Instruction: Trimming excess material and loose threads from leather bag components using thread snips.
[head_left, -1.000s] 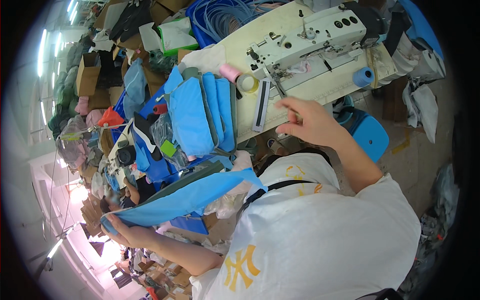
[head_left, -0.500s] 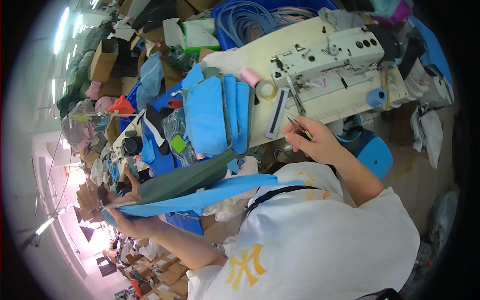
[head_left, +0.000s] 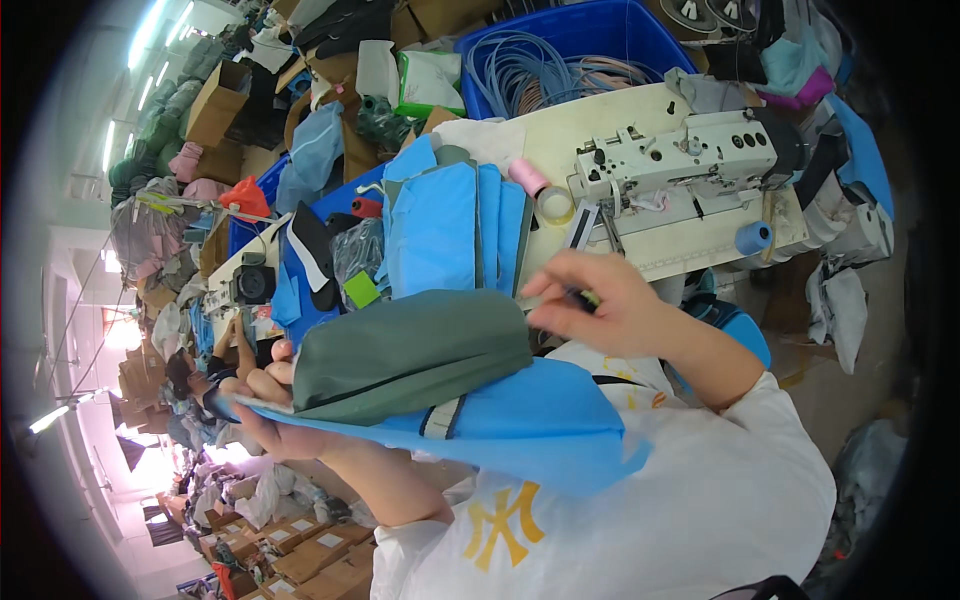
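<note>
My left hand point(head_left: 275, 425) grips one end of a sewn fabric piece, with a dark green padded side point(head_left: 410, 350) and a bright blue side point(head_left: 540, 405). A short light strap with dark edges point(head_left: 441, 418) lies across the blue side. Raised at the piece's far right end, my right hand point(head_left: 610, 305) is curled round small dark thread snips point(head_left: 584, 298), mostly hidden by the fingers. Beyond the hands, a stack of blue fabric panels point(head_left: 432, 230) lies at the left end of the sewing table point(head_left: 665, 255).
A white sewing machine point(head_left: 680, 158) stands on the table, near a pink thread cone point(head_left: 527, 176), a tape roll point(head_left: 555, 205) and a blue thread spool point(head_left: 753, 238). Behind is a blue bin point(head_left: 620, 22) of coiled cords. Another person point(head_left: 195, 375) works at far left. Cardboard boxes point(head_left: 320, 550) lie lower left.
The fabric piece has been lifted and turned, so more of its green side and the strap show. My right hand has come down and left, close to its end.
</note>
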